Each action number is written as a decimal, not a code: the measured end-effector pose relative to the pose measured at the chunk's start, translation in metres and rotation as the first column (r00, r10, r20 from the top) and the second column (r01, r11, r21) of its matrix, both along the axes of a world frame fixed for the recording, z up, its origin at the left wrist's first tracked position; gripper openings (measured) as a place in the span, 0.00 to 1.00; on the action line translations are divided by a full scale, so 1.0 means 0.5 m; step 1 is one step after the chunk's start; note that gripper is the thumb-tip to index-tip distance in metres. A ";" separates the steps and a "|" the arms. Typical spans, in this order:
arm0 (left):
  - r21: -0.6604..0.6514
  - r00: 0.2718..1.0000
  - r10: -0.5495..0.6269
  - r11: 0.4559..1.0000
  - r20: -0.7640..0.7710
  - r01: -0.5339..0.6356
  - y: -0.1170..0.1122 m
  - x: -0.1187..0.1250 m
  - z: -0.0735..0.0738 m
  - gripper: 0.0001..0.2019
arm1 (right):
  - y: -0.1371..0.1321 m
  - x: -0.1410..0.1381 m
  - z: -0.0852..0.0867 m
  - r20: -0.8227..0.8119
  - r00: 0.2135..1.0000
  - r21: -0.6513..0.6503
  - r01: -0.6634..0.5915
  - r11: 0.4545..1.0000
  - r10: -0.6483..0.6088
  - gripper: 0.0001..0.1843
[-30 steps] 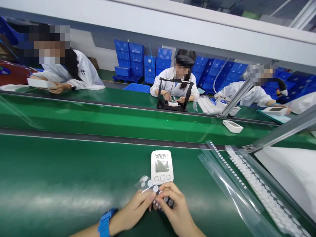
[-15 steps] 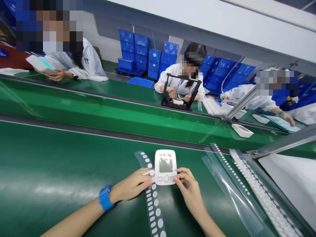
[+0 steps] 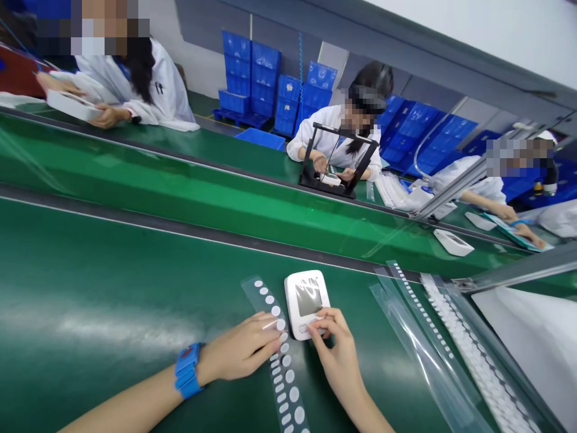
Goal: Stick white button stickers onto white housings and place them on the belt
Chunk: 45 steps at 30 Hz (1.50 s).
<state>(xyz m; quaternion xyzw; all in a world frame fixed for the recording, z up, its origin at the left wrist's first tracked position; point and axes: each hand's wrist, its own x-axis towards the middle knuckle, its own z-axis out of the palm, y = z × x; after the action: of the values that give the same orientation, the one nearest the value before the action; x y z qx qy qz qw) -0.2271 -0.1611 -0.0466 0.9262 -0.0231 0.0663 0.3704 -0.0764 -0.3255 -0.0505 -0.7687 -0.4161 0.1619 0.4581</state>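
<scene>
The white device lies flat on the green belt. The right hand pinches together at its button row, seemingly pressing something small. Just left, the left hand rests loosely curled on the clear sticker strip.

No text, label, brand or number is showing clearly enough to be read anywhere in this view. The screen of the white device is looking blank grey with only glare across it, and the marks on its buttons are staying too small to make out. The clear strip is carrying plain white dots without print. The blue crates are showing no readable lettering.
</scene>
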 end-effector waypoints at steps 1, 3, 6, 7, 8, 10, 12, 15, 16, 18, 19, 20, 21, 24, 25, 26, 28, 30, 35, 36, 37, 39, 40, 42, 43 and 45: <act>0.026 1.000 -0.002 1.000 0.003 0.002 -0.001 -0.001 -0.002 0.16 | 0.001 0.000 -0.001 0.009 1.000 -0.007 0.007 1.000 -0.007 0.10; 0.069 1.000 -0.017 0.998 0.014 0.016 -0.002 -0.003 -0.005 0.16 | 0.003 0.000 -0.002 0.025 1.000 -0.019 0.012 1.000 -0.012 0.11; 0.082 0.999 -0.026 0.996 0.037 0.023 -0.003 -0.003 -0.009 0.16 | 0.006 0.000 0.000 0.048 0.999 -0.021 0.009 1.000 -0.008 0.11; 0.078 0.999 -0.025 0.997 0.041 0.022 -0.002 -0.003 -0.010 0.16 | 0.007 0.000 0.001 0.057 0.998 -0.020 0.009 1.000 -0.008 0.11; 0.075 0.999 -0.024 0.997 0.042 0.021 -0.002 -0.003 -0.011 0.16 | 0.007 0.000 0.002 0.065 0.998 -0.021 0.008 1.000 -0.007 0.11; 0.074 0.999 -0.024 0.997 0.030 0.022 -0.002 -0.004 -0.011 0.16 | 0.008 0.001 0.003 0.077 0.997 -0.027 0.004 1.000 -0.002 0.11; 0.074 1.000 -0.024 0.997 0.015 0.023 -0.001 -0.003 -0.011 0.16 | 0.008 0.003 0.005 0.075 0.997 -0.040 -0.005 0.999 0.008 0.12; 0.052 1.000 -0.022 0.998 0.022 0.021 -0.001 -0.002 -0.009 0.16 | 0.007 0.005 0.005 0.055 0.998 -0.061 -0.019 0.998 0.022 0.12; 0.042 0.999 -0.020 0.999 0.027 0.019 -0.001 -0.002 -0.008 0.16 | 0.007 0.005 0.005 0.049 0.998 -0.065 -0.021 0.998 0.025 0.12; 0.032 1.000 -0.018 0.999 0.024 0.017 -0.002 -0.001 -0.007 0.16 | 0.006 0.005 0.005 0.043 0.999 -0.068 -0.023 0.997 0.026 0.12; 0.033 1.000 -0.017 0.999 0.015 0.016 -0.002 -0.001 -0.007 0.16 | 0.006 0.005 0.006 0.042 0.999 -0.069 -0.023 0.997 0.026 0.12; 0.036 1.000 -0.018 0.999 0.006 0.018 -0.002 -0.001 -0.007 0.16 | 0.005 0.005 0.006 0.041 0.999 -0.071 -0.023 0.997 0.026 0.12; 0.038 1.000 -0.020 0.999 -0.002 0.020 -0.002 -0.001 -0.007 0.16 | 0.005 0.004 0.007 0.043 0.999 -0.073 -0.023 0.997 0.026 0.12; 0.039 1.000 -0.017 0.999 -0.018 0.017 -0.002 0.000 -0.008 0.16 | 0.004 0.002 0.008 0.049 0.998 -0.076 -0.023 0.997 0.026 0.12; 0.040 1.000 -0.015 0.999 -0.020 0.016 -0.001 0.000 -0.008 0.16 | 0.004 0.002 0.008 0.054 0.998 -0.072 -0.023 0.997 0.027 0.12; 0.041 1.000 -0.014 0.999 -0.023 0.015 -0.001 -0.001 -0.008 0.16 | 0.004 0.001 0.008 0.057 0.998 -0.069 -0.026 0.997 0.030 0.12; 0.044 1.000 -0.014 0.999 -0.025 0.015 -0.001 -0.001 -0.008 0.16 | 0.005 0.001 0.007 0.067 0.997 -0.059 -0.031 0.998 0.034 0.12; 0.037 1.000 -0.014 0.999 -0.020 0.015 -0.001 -0.001 -0.007 0.16 | 0.006 0.001 0.007 0.087 0.996 -0.045 -0.025 0.999 0.028 0.12; -0.017 1.000 0.003 1.000 0.008 -0.003 -0.003 -0.002 -0.007 0.17 | 0.005 0.006 0.003 0.076 0.996 -0.004 0.043 0.999 -0.042 0.07; -0.031 1.000 0.006 0.999 0.003 -0.005 -0.003 -0.003 -0.008 0.17 | 0.004 0.007 0.002 0.063 0.997 0.006 0.047 0.999 -0.048 0.07; -0.051 1.000 0.007 0.999 -0.005 -0.007 -0.003 -0.004 -0.009 0.17 | 0.003 0.007 0.001 0.052 0.997 0.014 0.048 0.999 -0.048 0.06; -0.113 0.999 0.012 0.993 -0.030 -0.016 -0.003 -0.006 -0.012 0.18 | 0.002 0.008 0.000 0.042 0.998 0.017 0.041 0.999 -0.042 0.05; -0.152 0.999 0.019 0.988 -0.043 -0.025 -0.003 -0.007 -0.013 0.18 | 0.002 0.008 -0.001 0.046 0.998 0.010 0.035 0.999 -0.035 0.05; -0.223 0.998 0.036 0.974 -0.058 -0.048 -0.003 -0.009 -0.015 0.19 | 0.003 0.009 -0.002 0.063 0.998 -0.011 0.016 1.000 -0.015 0.05; -0.246 0.997 0.043 0.968 -0.061 -0.056 -0.003 -0.009 -0.015 0.19 | 0.004 0.009 -0.002 0.073 0.997 -0.021 0.007 1.000 -0.005 0.05; -0.274 0.996 0.049 0.959 -0.069 -0.066 -0.003 -0.011 -0.013 0.20 | 0.007 0.011 -0.003 0.089 0.996 -0.038 -0.004 0.999 0.007 0.04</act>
<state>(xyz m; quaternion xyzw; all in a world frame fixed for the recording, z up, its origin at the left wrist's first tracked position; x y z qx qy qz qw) -0.2325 -0.1627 -0.0528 0.8674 0.0248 0.0511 0.4943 -0.0709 -0.3219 -0.0518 -0.7825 -0.4350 0.1365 0.4241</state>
